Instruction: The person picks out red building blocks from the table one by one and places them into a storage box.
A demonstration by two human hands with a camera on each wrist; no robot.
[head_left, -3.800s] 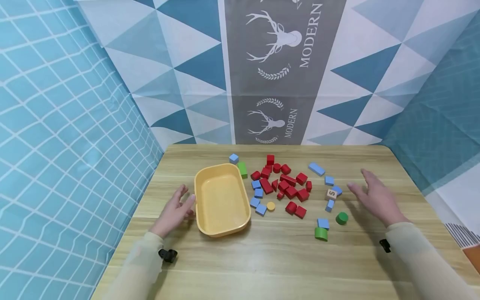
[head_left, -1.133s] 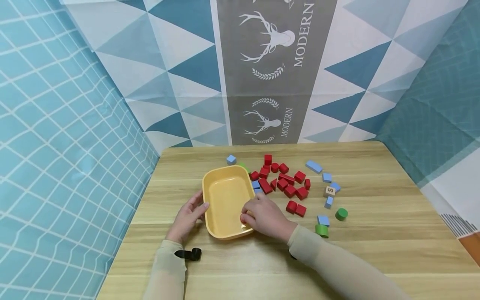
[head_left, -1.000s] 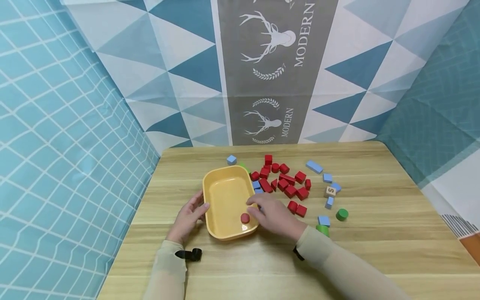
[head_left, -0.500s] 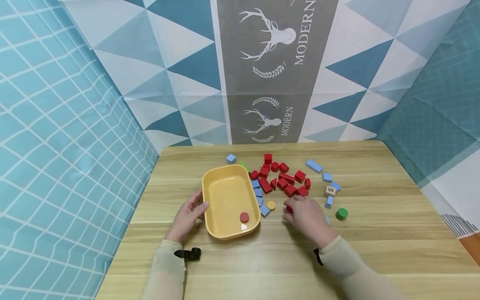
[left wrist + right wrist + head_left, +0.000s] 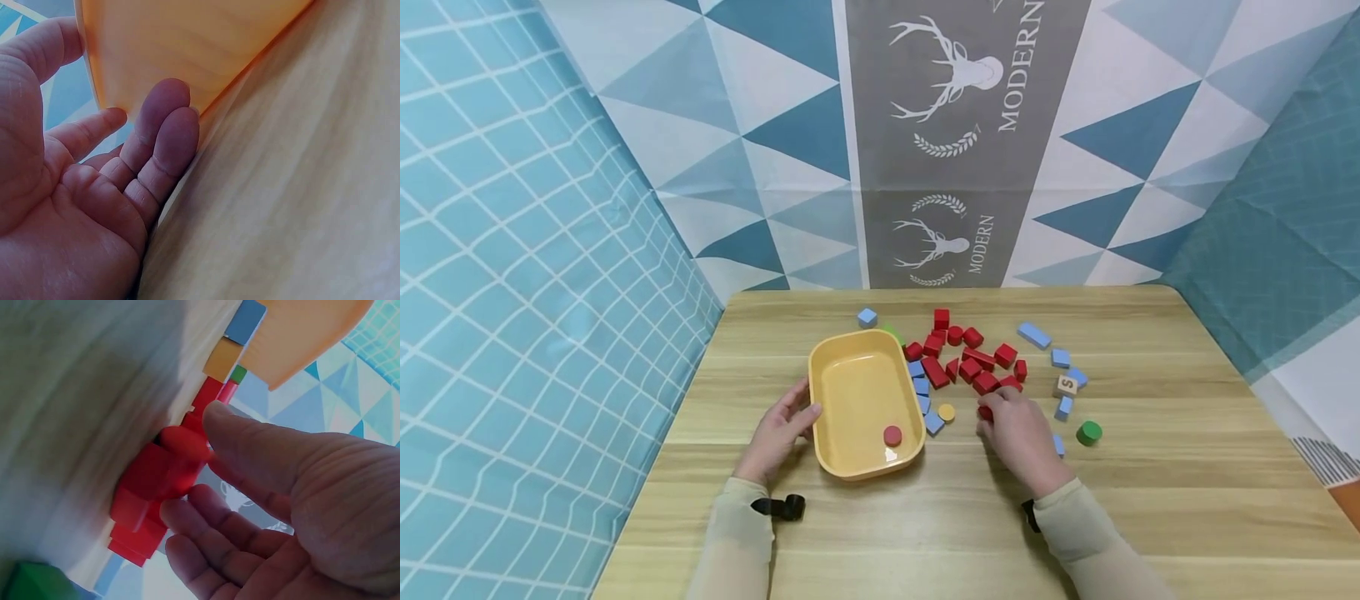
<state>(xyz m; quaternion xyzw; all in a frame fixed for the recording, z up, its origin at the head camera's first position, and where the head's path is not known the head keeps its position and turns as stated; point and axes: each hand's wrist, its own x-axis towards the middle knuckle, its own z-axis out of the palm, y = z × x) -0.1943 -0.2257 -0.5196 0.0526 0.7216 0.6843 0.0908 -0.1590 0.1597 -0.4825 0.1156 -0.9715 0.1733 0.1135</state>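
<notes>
The left hand (image 5: 778, 433) holds the near-left rim of a yellow plastic tray (image 5: 817, 392), thumb over the rim and fingers against the outer wall. In the left wrist view, fingertips (image 5: 178, 140) rest low on that wall (image 5: 162, 50). Inside the tray lies a red round block (image 5: 892, 436). The right hand (image 5: 1018, 433) pinches a red cylinder (image 5: 184, 444) between thumb and index finger; its other fingers are loosely bent beside neighbouring red blocks (image 5: 140, 481). From the head view the hand covers most of that cylinder.
Several red blocks (image 5: 970, 369) cluster beyond the right hand. Blue blocks (image 5: 934, 423) and a yellow disc (image 5: 947, 412) lie by the tray. Rightward are a lettered wooden cube (image 5: 1066, 386), a blue bar (image 5: 1034, 335) and a green cylinder (image 5: 1088, 432). A patterned curtain (image 5: 805, 150) backs the table.
The left hand took hold of the tray, which shifted slightly right. The right hand let go of a red round block inside it, then moved right to the red cylinder.
</notes>
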